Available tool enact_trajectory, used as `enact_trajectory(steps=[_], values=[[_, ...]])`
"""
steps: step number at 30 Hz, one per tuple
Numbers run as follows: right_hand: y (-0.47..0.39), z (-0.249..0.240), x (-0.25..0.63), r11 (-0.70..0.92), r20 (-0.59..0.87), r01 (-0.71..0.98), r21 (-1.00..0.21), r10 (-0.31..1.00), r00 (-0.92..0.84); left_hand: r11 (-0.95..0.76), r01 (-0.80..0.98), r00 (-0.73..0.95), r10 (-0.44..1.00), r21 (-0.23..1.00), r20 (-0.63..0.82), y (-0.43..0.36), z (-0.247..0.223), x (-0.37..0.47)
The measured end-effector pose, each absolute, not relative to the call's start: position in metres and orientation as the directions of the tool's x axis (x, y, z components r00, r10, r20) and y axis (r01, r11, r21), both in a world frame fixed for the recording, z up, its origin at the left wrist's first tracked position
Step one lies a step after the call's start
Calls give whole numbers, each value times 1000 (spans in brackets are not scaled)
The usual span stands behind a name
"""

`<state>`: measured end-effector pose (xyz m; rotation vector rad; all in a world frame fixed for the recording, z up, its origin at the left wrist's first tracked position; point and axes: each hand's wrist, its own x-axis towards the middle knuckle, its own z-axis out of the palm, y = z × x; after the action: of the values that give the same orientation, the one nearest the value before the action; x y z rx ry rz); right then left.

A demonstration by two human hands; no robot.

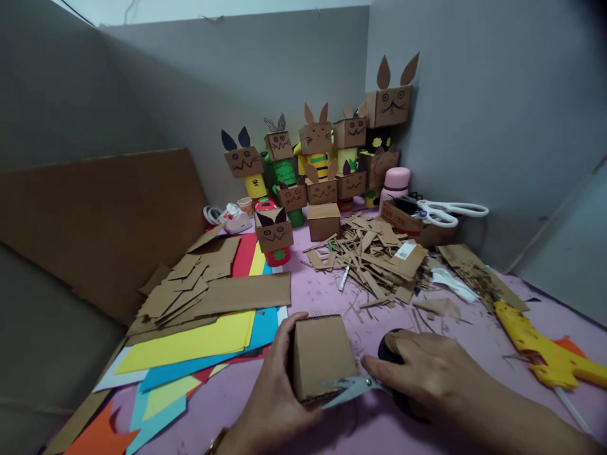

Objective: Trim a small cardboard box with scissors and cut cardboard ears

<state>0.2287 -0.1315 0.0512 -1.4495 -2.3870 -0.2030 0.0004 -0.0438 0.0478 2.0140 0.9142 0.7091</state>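
Observation:
My left hand [272, 395] grips a small open cardboard box [320, 354] near the front edge of the pink table [327, 297]. My right hand [429, 373] holds black-handled scissors [365, 385], whose blades touch the box's lower right corner. The scissor handles are mostly hidden under my fingers.
Coloured paper sheets [199, 344] and cardboard pieces [203, 284] lie at left. A scrap pile [374, 259] sits mid-table. Cardboard animal figures [315, 164] stand at the back corner, with white scissors [448, 212] on a box. A yellow glue gun [540, 344] lies at right. A large cardboard sheet [95, 221] leans left.

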Motion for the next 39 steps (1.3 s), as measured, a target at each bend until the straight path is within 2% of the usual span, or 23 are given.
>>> enact_trajectory(steps=[9,15,30,39], values=[[-128,50,228,474,448,880,19,783,-431,-414,315,573,801,854,177,-43,46,1],[-128,53,228,496,492,868,7,754,-435,-391,284,588,792,876,163,-43,47,2],[-130,52,226,501,458,865,-20,774,-438,-365,241,622,769,899,146,-46,51,4],[-130,52,226,506,407,862,-30,794,-452,-419,280,632,757,864,162,-43,50,3]])
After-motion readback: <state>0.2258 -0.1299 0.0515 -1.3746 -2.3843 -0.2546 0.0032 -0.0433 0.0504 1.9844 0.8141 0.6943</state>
